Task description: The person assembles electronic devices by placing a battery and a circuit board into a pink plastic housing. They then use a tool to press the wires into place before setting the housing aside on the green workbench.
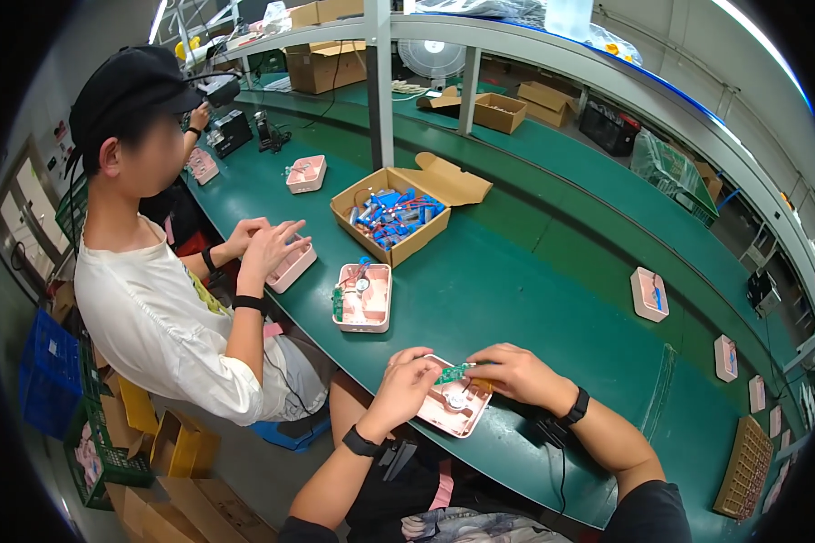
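While both hands met at the near edge of the green bench (534,299), the left hand (406,380) gripped the near-left side of a pink plastic tray (453,407), fingers curled over its rim, and the right hand (516,373) pinched at a small green circuit board (455,372) sitting on the tray's far end. Whether the right fingertips actually clamped the board or only pressed on it was hard to tell at this size. The tray looked light and stiff, a thin moulded shell best held by its edges; the board seemed fragile and is probably better taken by its sides than its face. Both wrists, each wearing a black band, bent inward, forearms rising from the lower edge. Just beyond lay a second pink tray (364,297) with parts, then an open cardboard box (391,215) of blue cells. A co-worker's hands (267,244) worked another tray to the left.
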`<action>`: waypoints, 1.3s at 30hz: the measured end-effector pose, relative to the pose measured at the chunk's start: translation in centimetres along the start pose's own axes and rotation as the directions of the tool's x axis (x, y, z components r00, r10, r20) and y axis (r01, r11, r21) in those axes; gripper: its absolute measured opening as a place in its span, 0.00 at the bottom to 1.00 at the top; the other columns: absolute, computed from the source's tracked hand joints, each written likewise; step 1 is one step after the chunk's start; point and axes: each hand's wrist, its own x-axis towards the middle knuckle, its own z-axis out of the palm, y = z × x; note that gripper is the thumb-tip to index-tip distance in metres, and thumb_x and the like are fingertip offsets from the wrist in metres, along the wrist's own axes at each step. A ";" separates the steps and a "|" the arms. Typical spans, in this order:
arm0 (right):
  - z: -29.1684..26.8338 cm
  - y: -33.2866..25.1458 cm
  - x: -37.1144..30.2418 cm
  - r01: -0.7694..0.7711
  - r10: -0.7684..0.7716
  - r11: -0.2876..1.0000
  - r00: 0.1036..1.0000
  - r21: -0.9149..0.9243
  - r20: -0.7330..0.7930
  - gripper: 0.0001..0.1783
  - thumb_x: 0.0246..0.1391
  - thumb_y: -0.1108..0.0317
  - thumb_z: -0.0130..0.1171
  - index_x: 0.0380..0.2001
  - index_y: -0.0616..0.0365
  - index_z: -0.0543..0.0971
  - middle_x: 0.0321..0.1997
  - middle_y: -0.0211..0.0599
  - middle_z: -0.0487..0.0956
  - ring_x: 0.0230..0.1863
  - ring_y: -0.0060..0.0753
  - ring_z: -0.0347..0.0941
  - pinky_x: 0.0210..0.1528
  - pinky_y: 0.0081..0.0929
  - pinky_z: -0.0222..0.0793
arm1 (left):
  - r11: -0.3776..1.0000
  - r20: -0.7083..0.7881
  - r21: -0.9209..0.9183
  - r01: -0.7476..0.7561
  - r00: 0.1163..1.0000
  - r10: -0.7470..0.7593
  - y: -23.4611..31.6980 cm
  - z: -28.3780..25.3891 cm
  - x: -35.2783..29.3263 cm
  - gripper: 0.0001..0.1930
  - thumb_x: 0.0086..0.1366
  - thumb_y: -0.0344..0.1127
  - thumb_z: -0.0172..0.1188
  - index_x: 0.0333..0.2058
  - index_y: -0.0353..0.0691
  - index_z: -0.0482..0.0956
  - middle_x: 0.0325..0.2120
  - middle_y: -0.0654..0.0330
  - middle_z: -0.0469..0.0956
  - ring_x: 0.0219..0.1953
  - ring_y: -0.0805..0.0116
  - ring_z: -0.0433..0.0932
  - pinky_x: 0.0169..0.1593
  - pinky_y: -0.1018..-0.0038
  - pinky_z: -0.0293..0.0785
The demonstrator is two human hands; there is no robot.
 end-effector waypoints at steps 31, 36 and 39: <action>-0.8 -2.9 1.0 -0.188 0.194 0.981 0.969 -0.049 0.155 0.10 0.55 0.70 0.71 0.40 0.58 0.87 0.55 0.37 0.85 0.53 0.42 0.81 0.56 0.39 0.76 | 0.981 -0.125 0.084 -0.174 0.975 0.184 3.0 2.0 -3.0 0.17 0.61 0.32 0.73 0.48 0.38 0.86 0.43 0.54 0.86 0.45 0.52 0.86 0.51 0.62 0.85; -0.3 -2.6 1.3 -0.158 0.168 0.984 0.974 -0.078 0.153 0.09 0.55 0.69 0.70 0.39 0.58 0.88 0.53 0.37 0.85 0.51 0.43 0.82 0.56 0.39 0.77 | 0.913 -0.138 0.249 -0.322 0.922 0.363 2.3 2.3 -2.8 0.12 0.61 0.32 0.73 0.43 0.38 0.88 0.42 0.55 0.87 0.42 0.53 0.87 0.49 0.61 0.85; -0.5 -2.7 1.6 -0.216 0.216 0.976 0.957 -0.022 0.193 0.10 0.55 0.71 0.67 0.41 0.59 0.87 0.53 0.40 0.85 0.52 0.45 0.82 0.58 0.41 0.76 | 0.905 -0.138 0.277 -0.323 0.919 0.370 2.6 2.2 -2.8 0.09 0.61 0.32 0.73 0.39 0.37 0.89 0.43 0.56 0.86 0.41 0.53 0.87 0.46 0.61 0.86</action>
